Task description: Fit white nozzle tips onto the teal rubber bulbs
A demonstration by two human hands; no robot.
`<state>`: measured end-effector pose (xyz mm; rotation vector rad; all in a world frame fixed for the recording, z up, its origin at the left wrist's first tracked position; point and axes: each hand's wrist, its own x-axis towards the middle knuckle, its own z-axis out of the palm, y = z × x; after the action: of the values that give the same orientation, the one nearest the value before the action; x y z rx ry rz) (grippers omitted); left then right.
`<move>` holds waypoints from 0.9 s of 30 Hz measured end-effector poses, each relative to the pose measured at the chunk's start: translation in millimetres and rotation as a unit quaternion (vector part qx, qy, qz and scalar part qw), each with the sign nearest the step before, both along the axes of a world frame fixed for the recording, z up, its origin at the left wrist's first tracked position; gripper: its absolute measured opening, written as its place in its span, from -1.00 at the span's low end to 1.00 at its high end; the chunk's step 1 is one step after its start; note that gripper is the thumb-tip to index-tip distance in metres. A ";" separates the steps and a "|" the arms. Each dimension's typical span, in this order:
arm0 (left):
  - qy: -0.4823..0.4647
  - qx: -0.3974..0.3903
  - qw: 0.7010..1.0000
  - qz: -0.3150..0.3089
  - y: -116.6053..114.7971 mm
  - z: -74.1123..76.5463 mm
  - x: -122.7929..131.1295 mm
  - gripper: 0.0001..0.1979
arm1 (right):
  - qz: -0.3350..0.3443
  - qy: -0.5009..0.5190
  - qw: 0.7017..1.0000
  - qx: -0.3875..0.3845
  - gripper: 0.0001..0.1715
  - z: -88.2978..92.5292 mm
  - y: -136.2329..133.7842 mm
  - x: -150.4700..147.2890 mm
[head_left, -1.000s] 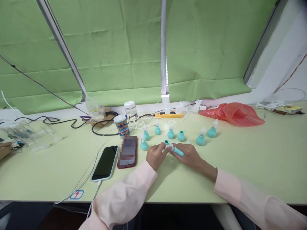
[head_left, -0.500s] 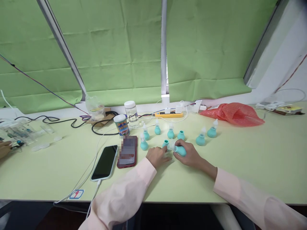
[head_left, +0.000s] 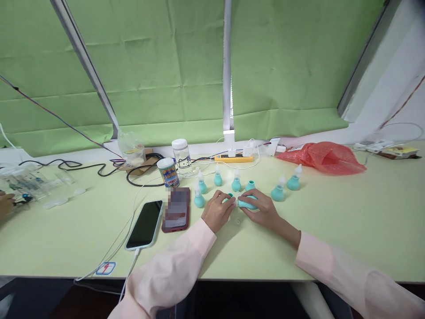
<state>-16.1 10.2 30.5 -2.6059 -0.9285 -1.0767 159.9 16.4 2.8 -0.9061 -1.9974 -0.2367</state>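
Turquoise squeeze bulb [head_left: 247,203] lies sideways in the right hand [head_left: 264,209], which is closed around it, over the table [head_left: 365,221]. Left hand [head_left: 216,212] pinches with its fingertips the clear plastic piece [head_left: 237,202] at the bulb's mouth.

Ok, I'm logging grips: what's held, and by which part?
The right hand grips a bulb by its body; the left hand pinches its clear end.

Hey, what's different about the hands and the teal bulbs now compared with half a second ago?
The left hand has moved up from near the table to the clear end of the held teal bulb. The right hand keeps its hold on that bulb. The standing bulbs and red bag stayed put.
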 end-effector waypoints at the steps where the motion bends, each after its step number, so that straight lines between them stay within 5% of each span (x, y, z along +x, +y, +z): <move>1: -0.002 0.007 1.000 -0.001 1.1 -0.6 0.4 -0.80 | -0.001 -0.003 1.000 0.003 -0.79 -0.2 0.4 0.3; 15: 0.017 -0.023 1.000 -0.002 4.4 -1.9 -0.5 -0.83 | 0.008 -0.109 0.992 0.059 -0.69 1.2 1.3 4.6; 22: 0.144 0.090 0.984 0.059 3.3 -6.8 1.1 -0.81 | 0.035 -0.136 0.987 0.083 -0.67 4.3 2.8 7.2; 27: 0.191 0.096 0.974 0.074 -0.9 -5.0 2.4 -0.83 | 0.046 -0.108 0.989 0.092 -0.72 2.4 1.7 4.4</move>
<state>-13.7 9.3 25.5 -2.4171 -0.8606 -0.5672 164.3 18.1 5.2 -0.6927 -2.1685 -0.4768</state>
